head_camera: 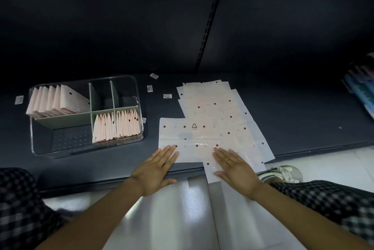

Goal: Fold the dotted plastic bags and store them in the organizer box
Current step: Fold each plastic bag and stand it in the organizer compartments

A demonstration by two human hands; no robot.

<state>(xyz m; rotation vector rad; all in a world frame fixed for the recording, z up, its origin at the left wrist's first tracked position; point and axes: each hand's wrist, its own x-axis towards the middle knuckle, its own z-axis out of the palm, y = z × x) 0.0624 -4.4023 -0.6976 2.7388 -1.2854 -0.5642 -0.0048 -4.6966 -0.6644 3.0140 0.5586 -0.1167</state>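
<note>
Your left hand (156,170) and right hand (235,170) press flat, fingers straight, on the dotted bag (189,138), its long axis running left-right between them.

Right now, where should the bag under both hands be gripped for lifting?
Probably by its near edge, from the person's side. The dotted bag lies flat on the shelf, with that edge at the rim between the left hand and right hand, so fingers could slip underneath.

Organizer box (87,116) on surface (303,112) at 9 o'clock of flat bags (218,116); folded bags (116,126) stand in its compartments.
</note>
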